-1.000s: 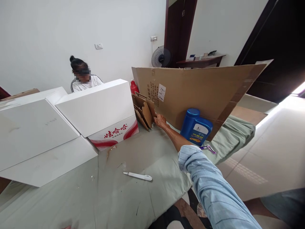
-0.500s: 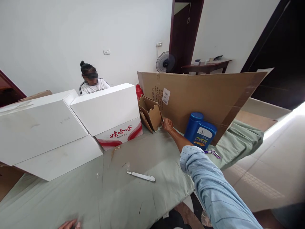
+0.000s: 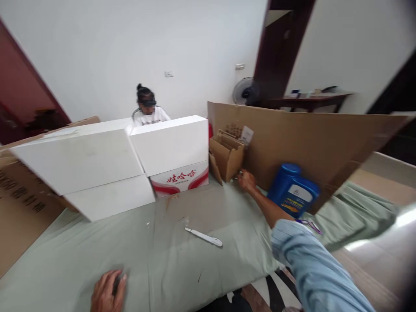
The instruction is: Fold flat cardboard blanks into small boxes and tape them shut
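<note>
My right hand (image 3: 247, 180) reaches far across the pale green cloth (image 3: 169, 264). Its fingers are curled at the lower corner of a small folded cardboard piece (image 3: 227, 154), which stands upright against a large brown cardboard sheet (image 3: 318, 138). My left hand (image 3: 107, 291) lies on the cloth at the near edge, fingers flat and blurred by motion. A white cutter (image 3: 204, 236) lies on the cloth between the two hands, touched by neither.
A blue plastic jug (image 3: 294, 193) leans at the sheet's foot. Nearby lies a purple-handled tool (image 3: 308, 224). White boxes (image 3: 169, 145) stand at the back left and a brown carton (image 3: 19, 203) at the far left. A person (image 3: 147, 110) sits behind the boxes.
The view has swung left and down. My left hand has come into view on the cloth. My right hand has slid down to the foot of the folded cardboard, which now stands more upright.
</note>
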Motion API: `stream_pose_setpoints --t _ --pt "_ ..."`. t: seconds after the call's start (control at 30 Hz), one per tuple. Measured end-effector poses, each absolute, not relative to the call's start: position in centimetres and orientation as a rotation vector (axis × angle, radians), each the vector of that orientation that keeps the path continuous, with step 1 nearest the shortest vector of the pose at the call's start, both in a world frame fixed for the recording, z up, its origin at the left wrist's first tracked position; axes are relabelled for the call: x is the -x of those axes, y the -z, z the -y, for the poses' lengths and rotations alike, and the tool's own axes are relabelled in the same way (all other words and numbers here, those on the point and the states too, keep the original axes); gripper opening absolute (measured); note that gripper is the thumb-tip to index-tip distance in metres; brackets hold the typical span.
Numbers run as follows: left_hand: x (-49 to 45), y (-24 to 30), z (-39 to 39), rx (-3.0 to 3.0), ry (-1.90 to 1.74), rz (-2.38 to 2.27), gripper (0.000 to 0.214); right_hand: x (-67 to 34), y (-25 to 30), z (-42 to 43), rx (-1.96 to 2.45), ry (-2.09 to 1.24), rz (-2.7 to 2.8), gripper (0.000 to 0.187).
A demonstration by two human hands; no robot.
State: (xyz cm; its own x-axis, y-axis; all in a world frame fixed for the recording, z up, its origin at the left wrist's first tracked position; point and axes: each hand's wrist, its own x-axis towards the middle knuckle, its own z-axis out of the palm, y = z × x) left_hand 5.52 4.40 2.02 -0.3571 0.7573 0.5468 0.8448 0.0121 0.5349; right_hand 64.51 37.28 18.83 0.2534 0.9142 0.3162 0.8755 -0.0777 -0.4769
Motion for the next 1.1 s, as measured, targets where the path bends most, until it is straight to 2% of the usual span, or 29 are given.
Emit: stream_pose_setpoints --t 0.03,0.1,0.17,0.27,0.4,0.57,1.1 --pt "-6.2 -2.9 -4.4 1.730 1.302 2.135 0.023 -64.0 -18.9 -36.9 1.916 -0.078 1.615 0.040" --pt "-7.2 -4.2 -4.5 1.726 1.312 2.133 0.023 -62.7 -19.0 -36.1 1.830 -0.057 1.627 0.070" --pt "-7.7 -4.7 -4.7 1.692 1.295 2.162 0.025 -61.1 -18.5 -35.0 1.723 -0.043 1.642 0.075" --pt "-7.9 -4.4 -4.7 1.663 1.262 2.203 0.029 -58.2 -16.4 -32.1 1.547 -0.059 1.709 0.072" --pt "-8.0 -3.9 -4.5 1.656 1.241 2.209 0.029 -54.2 -11.1 -25.9 1.161 -0.223 2.088 0.055" --pt "-8.1 -3.9 -4.6 1.669 1.247 2.208 0.024 -51.5 -6.3 -20.4 1.006 -0.044 2.293 0.051" --pt "-6.7 -6.6 -4.8 1.810 1.282 2.453 0.021 -45.5 -5.6 -22.0 0.807 0.223 2.295 0.038"
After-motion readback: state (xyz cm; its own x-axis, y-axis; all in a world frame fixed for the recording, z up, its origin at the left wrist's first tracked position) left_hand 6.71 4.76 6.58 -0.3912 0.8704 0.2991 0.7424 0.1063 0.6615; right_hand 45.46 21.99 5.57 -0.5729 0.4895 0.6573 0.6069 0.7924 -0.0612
